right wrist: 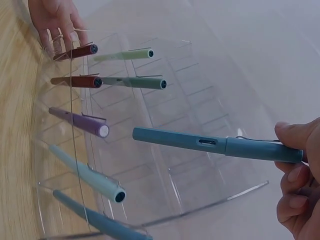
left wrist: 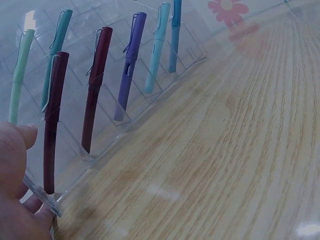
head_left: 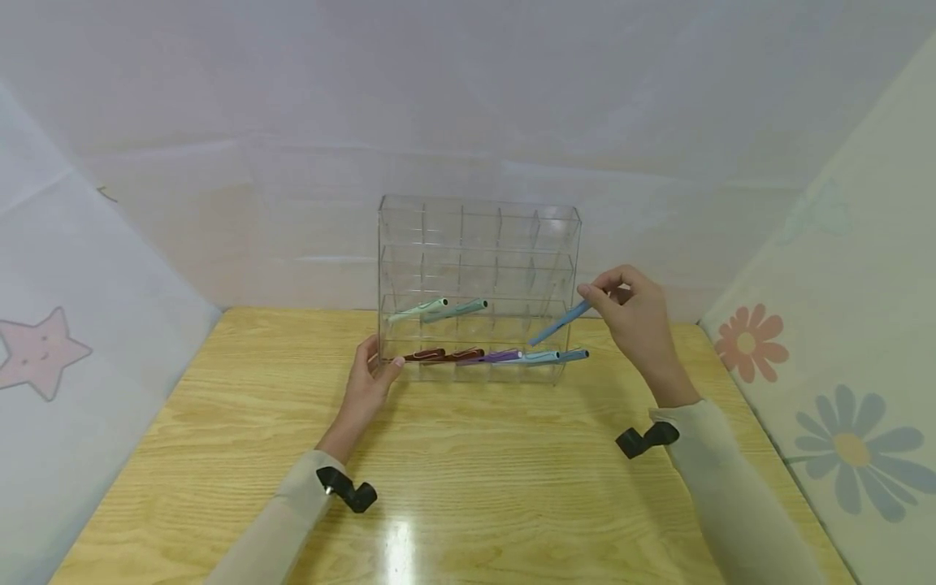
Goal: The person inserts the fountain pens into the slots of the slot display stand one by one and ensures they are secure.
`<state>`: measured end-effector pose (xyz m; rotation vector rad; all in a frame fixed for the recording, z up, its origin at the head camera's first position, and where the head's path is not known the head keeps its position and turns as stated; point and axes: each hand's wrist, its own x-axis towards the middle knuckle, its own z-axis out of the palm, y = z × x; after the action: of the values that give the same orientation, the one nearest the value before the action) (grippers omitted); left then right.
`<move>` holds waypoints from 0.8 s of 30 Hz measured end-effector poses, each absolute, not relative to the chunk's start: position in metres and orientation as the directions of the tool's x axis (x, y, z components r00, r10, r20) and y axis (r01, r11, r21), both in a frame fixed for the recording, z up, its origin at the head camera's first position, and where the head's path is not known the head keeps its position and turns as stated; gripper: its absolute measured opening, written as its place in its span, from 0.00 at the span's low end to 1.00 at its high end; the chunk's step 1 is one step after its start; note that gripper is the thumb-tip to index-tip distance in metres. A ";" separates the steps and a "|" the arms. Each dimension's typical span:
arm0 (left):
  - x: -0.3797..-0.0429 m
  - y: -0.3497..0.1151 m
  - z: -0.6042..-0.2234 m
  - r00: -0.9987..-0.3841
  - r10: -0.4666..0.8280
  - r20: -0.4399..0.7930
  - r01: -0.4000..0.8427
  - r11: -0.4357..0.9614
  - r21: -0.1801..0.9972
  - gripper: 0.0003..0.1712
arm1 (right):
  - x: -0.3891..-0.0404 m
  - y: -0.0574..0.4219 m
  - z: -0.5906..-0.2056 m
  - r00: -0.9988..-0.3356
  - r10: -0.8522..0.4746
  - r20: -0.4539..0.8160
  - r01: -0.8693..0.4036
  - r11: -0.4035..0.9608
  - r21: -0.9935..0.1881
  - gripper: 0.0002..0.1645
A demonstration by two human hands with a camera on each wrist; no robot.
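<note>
A clear acrylic pen rack (head_left: 478, 202) with rows of compartments stands on the table. My left hand (head_left: 369, 386) grips its lower left corner, thumb in front and fingers behind. Between thumb and fingertips, my right hand (head_left: 639, 321) pinches the capped end of a blue pen (right wrist: 182, 141); its free end points left, in front of the rack's right side. Along the bottom row lie two dark red pens (left wrist: 54, 122), a purple pen (left wrist: 131, 65), a light blue pen (left wrist: 158, 47) and another blue pen (head_left: 576, 355). One row up, a light green pen (head_left: 418, 310) and a teal pen (head_left: 455, 310) sit at the left.
The wooden table (head_left: 468, 471) extends in front of the rack. A pale cloth backdrop (head_left: 307, 203) hangs behind, with printed side panels showing a pink star (head_left: 44, 353) on the left and flowers (head_left: 851, 451) on the right. Each sleeve carries a small black wrist camera (head_left: 647, 439).
</note>
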<state>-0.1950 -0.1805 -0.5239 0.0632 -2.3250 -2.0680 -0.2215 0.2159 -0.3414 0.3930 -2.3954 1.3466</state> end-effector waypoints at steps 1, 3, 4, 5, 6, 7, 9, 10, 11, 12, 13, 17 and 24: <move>-0.194 -0.180 -0.523 -0.999 -0.048 -0.006 -0.012 0.115 0.993 0.45 | -0.224 0.212 -0.342 -0.894 -0.063 0.444 -0.412 0.510 -0.755 0.14; -0.194 -0.180 -0.522 -0.999 -0.046 -0.010 -0.015 0.115 0.993 0.45 | -0.228 0.205 -0.343 -0.887 -0.067 0.457 -0.424 0.509 -0.749 0.14; -0.193 -0.180 -0.522 -0.999 -0.045 -0.012 -0.017 0.116 0.993 0.45 | -0.230 0.202 -0.343 -0.884 -0.069 0.463 -0.431 0.506 -0.747 0.14; -0.193 -0.180 -0.521 -0.999 -0.044 -0.012 -0.017 0.117 0.993 0.45 | -0.232 0.199 -0.343 -0.880 -0.072 0.469 -0.438 0.502 -0.746 0.14; -0.193 -0.180 -0.521 -0.999 -0.044 -0.012 -0.017 0.117 0.993 0.45 | -0.234 0.196 -0.344 -0.877 -0.072 0.476 -0.444 0.499 -0.744 0.14; -0.193 -0.180 -0.520 -0.999 -0.044 -0.012 -0.017 0.116 0.993 0.45 | -0.236 0.194 -0.344 -0.874 -0.070 0.481 -0.449 0.496 -0.743 0.14; -0.193 -0.180 -0.520 -0.999 -0.045 -0.011 -0.016 0.116 0.993 0.45 | -0.240 0.189 -0.345 -0.870 -0.062 0.489 -0.455 0.481 -0.749 0.14; -0.193 -0.180 -0.520 -0.999 -0.046 -0.009 -0.014 0.115 0.993 0.45 | -0.242 0.187 -0.345 -0.869 -0.056 0.492 -0.456 0.476 -0.752 0.14; -0.194 -0.180 -0.520 -0.999 -0.047 -0.008 -0.013 0.114 0.993 0.44 | -0.243 0.184 -0.345 -0.869 -0.052 0.493 -0.456 0.471 -0.755 0.14; -0.194 -0.180 -0.520 -0.999 -0.046 -0.007 -0.012 0.114 0.993 0.45 | -0.244 0.182 -0.346 -0.870 -0.048 0.491 -0.454 0.467 -0.759 0.14; -0.194 -0.181 -0.520 -0.999 -0.047 -0.007 -0.012 0.115 0.993 0.45 | -0.246 0.180 -0.346 -0.872 -0.046 0.487 -0.451 0.463 -0.763 0.14; -0.193 -0.181 -0.520 -0.999 -0.044 0.002 -0.003 0.119 0.993 0.45 | -0.249 0.174 -0.348 -0.878 -0.039 0.477 -0.442 0.450 -0.776 0.15; -0.191 -0.183 -0.521 -0.999 -0.041 0.009 0.004 0.105 0.994 0.46 | -0.259 0.161 -0.349 -0.875 -0.028 0.483 -0.447 0.429 -0.785 0.14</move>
<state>-0.1912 -0.1826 -0.5208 0.0383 -2.3101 -2.0786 -0.2587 0.1609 -0.3486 0.4036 -2.2892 1.4354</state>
